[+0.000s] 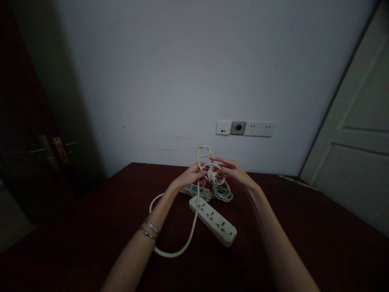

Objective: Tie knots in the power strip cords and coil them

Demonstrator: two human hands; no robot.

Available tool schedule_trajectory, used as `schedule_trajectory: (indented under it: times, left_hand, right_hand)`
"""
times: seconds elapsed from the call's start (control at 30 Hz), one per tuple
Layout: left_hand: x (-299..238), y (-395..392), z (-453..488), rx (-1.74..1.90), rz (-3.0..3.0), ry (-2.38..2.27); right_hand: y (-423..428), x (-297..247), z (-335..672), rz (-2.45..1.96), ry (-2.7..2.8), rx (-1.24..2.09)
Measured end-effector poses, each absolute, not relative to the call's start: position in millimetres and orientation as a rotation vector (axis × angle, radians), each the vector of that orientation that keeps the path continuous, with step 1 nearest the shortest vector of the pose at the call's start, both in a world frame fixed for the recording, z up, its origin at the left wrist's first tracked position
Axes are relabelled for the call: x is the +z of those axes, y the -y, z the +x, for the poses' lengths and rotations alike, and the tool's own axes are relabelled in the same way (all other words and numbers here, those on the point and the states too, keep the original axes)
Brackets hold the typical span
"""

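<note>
- While your arms reach over the dark table [75,235], a big loop of white cord [174,252] lies near the front edge. It sits by your left wrist with its two bracelets [148,229].
- Next comes a white power strip [212,221], flat in the middle of the table.
- Behind it lie a second strip [194,190] with a blue label and a small coil [225,194] of cord.
- Your left hand [191,175] is closed on the white cord, up above the table near the far edge.
- Your right hand [233,170] is half open, fingers touching the plug [212,177].
- Past the far edge, white sockets [246,128] sit on the wall.
</note>
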State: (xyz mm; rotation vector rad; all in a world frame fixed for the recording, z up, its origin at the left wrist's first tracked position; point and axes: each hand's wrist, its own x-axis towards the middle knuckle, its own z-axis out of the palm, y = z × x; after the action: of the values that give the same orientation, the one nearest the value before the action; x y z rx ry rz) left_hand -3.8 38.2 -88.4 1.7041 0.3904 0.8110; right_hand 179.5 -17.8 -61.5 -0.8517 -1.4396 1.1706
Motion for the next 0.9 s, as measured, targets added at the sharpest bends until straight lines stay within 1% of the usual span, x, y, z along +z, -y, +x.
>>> schedule_trajectory:
  times: [0.2,0.33,0.4,0.6,0.73,0.8,0.9]
  left_hand:
    - [-87.9,-38.4,-3.9,0.797,1.699,-0.422]
    - [-85.4,-36.0,-9.5,0.685,1.701,-0.393]
    - [-83.8,-34.7,-11.3,0.609,1.724,-0.373]
    - [-83.1,-35.7,-12.0,0.523,1.762,-0.379]
    - [-83.2,-34.8,-13.9,0.551,1.701,-0.390]
    - [-82.2,-33.3,-15.1,0.609,1.647,-0.399]
    - [-81.0,-32.4,-15.5,0.714,1.572,-0.376]
  right_hand:
    - [14.6,-66.9,183.7,-0.842,1.568,1.188]
    - [18.7,-64.1,182.1,-0.863,1.726,1.194]
    - [20.4,-62.1,178.7,-0.894,1.824,1.130]
    - [21.6,-58.7,172.3,-1.049,2.106,0.683]
    - [22.8,-58.0,173.0,-1.150,2.172,0.194]
    - [23.4,-57.7,172.6,-1.109,2.140,-0.019]
    - [23.9,-56.0,171.2,-0.998,2.061,-0.204]
